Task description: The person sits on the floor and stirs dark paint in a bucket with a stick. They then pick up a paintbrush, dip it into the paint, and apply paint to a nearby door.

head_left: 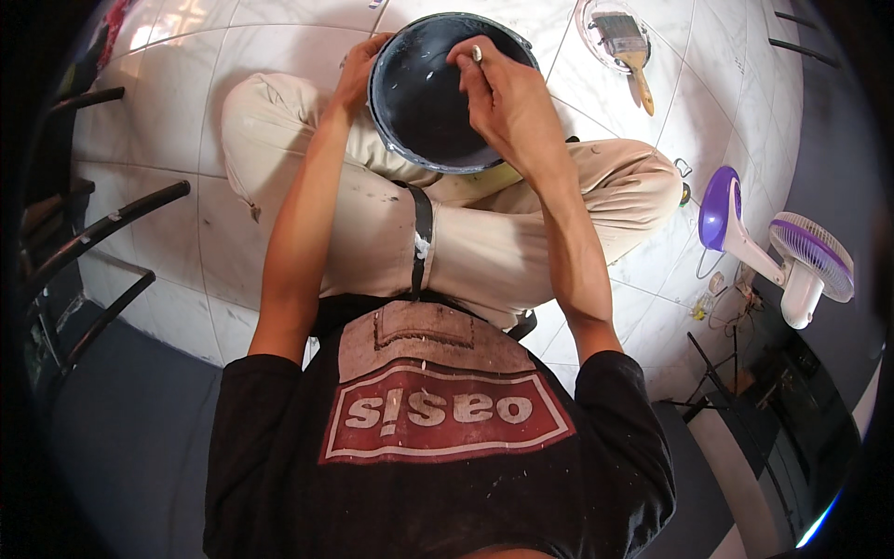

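Observation:
A round bucket (416,112) with dark grey-blue contents rests between my crossed legs. My left hand (358,73) grips its rim at the upper left, fingers mostly hidden behind the edge. Over the bucket's right half, my right hand (495,101) is closed on a thin stick (477,54), whose pale end shows above my fingers. Beyond the bucket to the right, a wide paintbrush (631,58) with a wooden handle lies on a pale round lid (591,20).
I sit on white tiles (177,130). Dark metal bars (112,225) stand at my left. At my right are a purple and white fan (805,256), loose cables and a dark glossy panel (801,391); more bars (801,51) show at the top right.

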Demonstrator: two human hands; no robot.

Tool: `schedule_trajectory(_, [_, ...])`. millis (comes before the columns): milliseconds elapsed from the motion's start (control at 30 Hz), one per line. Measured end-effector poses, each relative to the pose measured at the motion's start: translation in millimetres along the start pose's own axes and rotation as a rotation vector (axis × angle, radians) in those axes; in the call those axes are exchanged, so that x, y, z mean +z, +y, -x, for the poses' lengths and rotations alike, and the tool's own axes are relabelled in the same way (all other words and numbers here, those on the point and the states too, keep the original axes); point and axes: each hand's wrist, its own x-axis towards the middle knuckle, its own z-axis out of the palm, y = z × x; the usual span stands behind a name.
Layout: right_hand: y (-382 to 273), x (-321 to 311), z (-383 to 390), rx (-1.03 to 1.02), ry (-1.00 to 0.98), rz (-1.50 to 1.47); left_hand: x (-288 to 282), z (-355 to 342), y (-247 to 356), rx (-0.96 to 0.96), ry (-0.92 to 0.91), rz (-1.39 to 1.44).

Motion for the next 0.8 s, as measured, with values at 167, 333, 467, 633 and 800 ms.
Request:
schedule_trajectory(167, [-4.9,0.0,-0.8,0.160,0.083,-0.406,-3.2,-1.7,-7.8,-0.024,0.016,0.019])
schedule_trajectory(333, [-9.0,-9.8,0.5,0.321,-0.128,-0.441,-2.0,-1.7,-5.4,-0.015,0.006,0.005])
schedule_trajectory(467, [-0.4,4.3,-2.7,0.072,0.160,-0.331,0.1,-1.7,-4.8,0.013,0.001,-0.014])
schedule_trajectory(633, [-5.6,-3.0,2.3,0.274,-0.087,-0.526,0.8,-0.1,-2.3,-0.024,0.010,0.040])
schedule_trajectory(800, [5.2,0.0,-4.0,0.016,0.087,-0.143,0.2,-0.7,-3.9,0.053,-0.015,0.033])
